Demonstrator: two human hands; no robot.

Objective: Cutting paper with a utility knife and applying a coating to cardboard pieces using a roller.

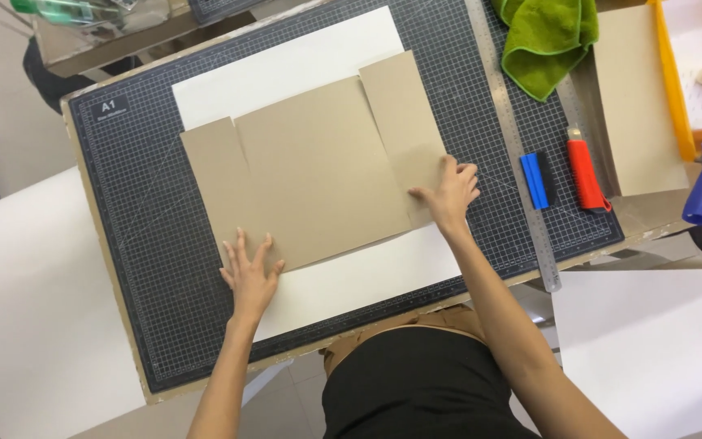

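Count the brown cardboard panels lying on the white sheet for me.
3. A narrow left panel under the left hand, a wide middle panel, and a narrow right panel under the right hand. None looks hidden.

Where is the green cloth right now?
In the head view, the green cloth lies bunched at the top right, over the far corner of the cutting mat, beside the top of the metal ruler.
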